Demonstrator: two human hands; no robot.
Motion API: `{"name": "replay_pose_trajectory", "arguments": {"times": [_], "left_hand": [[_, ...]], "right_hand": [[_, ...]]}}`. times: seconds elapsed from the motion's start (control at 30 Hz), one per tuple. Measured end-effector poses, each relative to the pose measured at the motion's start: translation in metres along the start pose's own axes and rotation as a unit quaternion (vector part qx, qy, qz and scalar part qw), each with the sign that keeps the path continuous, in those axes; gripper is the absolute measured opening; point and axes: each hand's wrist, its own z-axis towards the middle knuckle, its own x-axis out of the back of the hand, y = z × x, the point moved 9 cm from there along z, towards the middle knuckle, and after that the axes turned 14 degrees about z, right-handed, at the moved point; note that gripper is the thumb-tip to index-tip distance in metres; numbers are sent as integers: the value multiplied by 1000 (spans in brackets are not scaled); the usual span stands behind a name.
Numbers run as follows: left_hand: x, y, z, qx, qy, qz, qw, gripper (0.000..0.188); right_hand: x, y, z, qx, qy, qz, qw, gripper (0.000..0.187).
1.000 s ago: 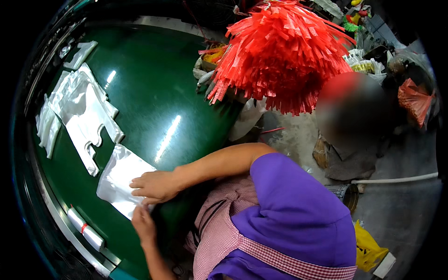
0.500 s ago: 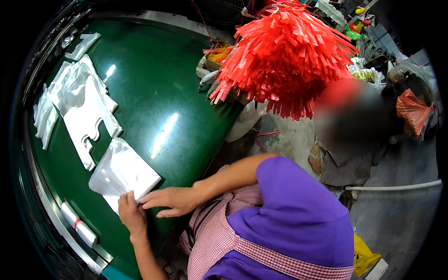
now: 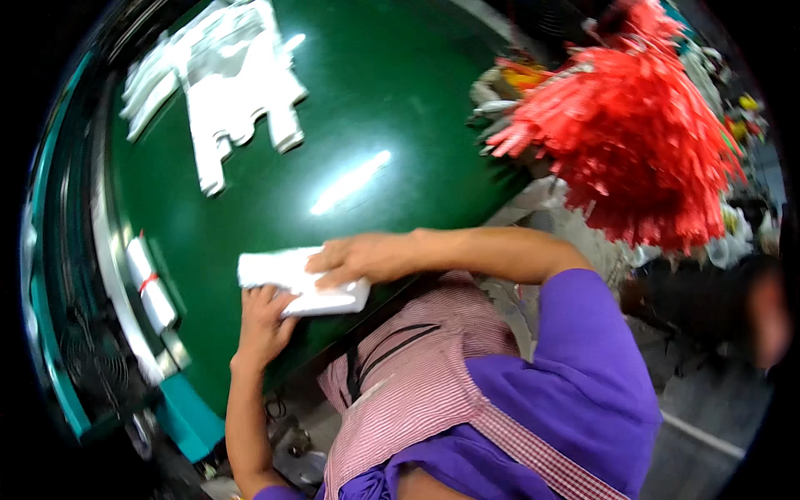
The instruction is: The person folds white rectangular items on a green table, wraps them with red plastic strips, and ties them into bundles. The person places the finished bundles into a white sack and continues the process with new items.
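A folded white plastic bag bundle (image 3: pixel 279 268) lies near the close edge of the green table (image 3: pixel 350 100). My left hand (image 3: pixel 265 323) grips the bundle's left near edge, thumb along the near side and fingers bent against it. From the right, my right hand (image 3: pixel 362 257) rests on top of the bundle, fingers spread and pressing on its surface. Part of the bundle is hidden beneath the right hand. Farther off, at the upper left of the table, lie several white plastic bags (image 3: pixel 233 71) with handle loops, overlapping each other.
A white roll (image 3: pixel 151 287) with a red band lies by the table's left metal rail (image 3: pixel 121 283). A big bunch of red plastic strips (image 3: pixel 625 142) hangs at the upper right. Beyond the table's right edge a blurred person (image 3: pixel 708 304) is partly visible.
The wide, flat bag stack is now folded into a narrow bundle. My right hand has moved from its near corner onto the top. The whole view has shifted.
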Motion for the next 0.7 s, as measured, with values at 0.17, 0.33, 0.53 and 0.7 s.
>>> {"name": "replay_pose_trajectory", "arguments": {"times": [0.17, 0.33, 0.53, 0.7], "left_hand": [[59, 25, 40, -61, 65, 112, 990, 32], [-5, 1, 9, 1, -56, 63, 996, 27], [2, 51, -16, 19, 11, 102, 995, 28], [7, -26, -16, 174, 29, 36, 984, 11]], "right_hand": [[8, 4, 13, 68, -109, -223, 966, 37], [14, 2, -3, -95, -80, -29, 992, 38], [-14, -31, -14, -136, 6, -218, 966, 57], [39, 4, -9, -220, 197, -75, 953, 31]]}}
